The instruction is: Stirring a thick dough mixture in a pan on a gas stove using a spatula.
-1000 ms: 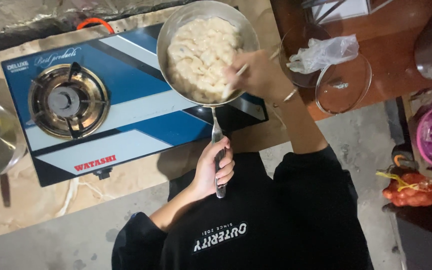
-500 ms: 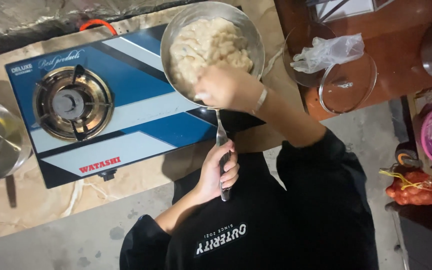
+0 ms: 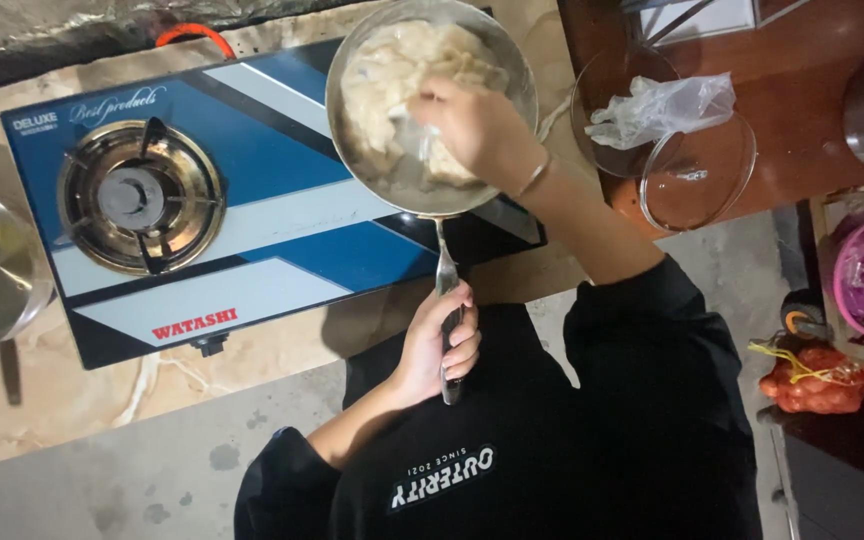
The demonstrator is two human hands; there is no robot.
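Gripping the pan handle (image 3: 447, 330), left hand (image 3: 437, 345) is closed; right hand (image 3: 477, 130) seemingly pinches dough (image 3: 392, 80).

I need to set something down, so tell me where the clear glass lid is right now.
In the head view, the glass lid lies on the brown table at upper right, just right of the pan, beside a crumpled plastic bag.

Black long-sleeved top (image 3: 592, 440) with white print, thin bracelet (image 3: 532, 178) on right wrist.
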